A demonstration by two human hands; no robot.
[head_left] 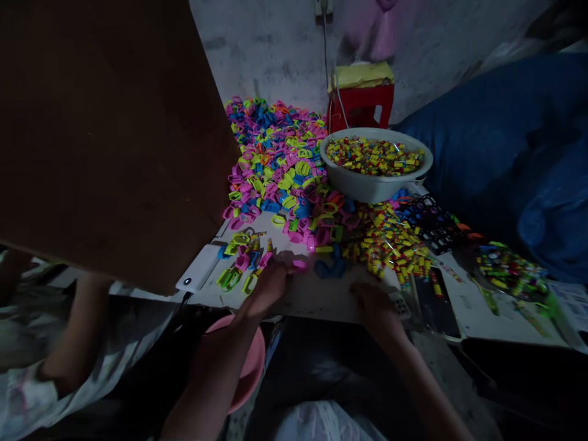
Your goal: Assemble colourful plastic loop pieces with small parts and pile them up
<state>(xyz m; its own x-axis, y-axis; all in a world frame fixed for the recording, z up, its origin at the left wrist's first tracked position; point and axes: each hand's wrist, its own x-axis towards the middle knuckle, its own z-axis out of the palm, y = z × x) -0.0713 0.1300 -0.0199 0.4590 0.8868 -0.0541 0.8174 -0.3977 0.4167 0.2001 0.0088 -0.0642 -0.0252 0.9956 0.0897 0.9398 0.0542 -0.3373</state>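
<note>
Your left hand [269,288] is pinching a pink clip [299,264]; right hand [374,306] is resting flat, fingers apart, on the bench [321,297]; keep pinching lightly.

Left hand [269,288] touching pink ring [299,264]; bowl [362,184] behind.

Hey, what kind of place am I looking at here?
Probably a home workshop for small piecework, dimly lit. A heap of coloured plastic clips covers a low white board, a white basin holds wrapped yellow pieces, and both hands work at the board's edge.
</note>
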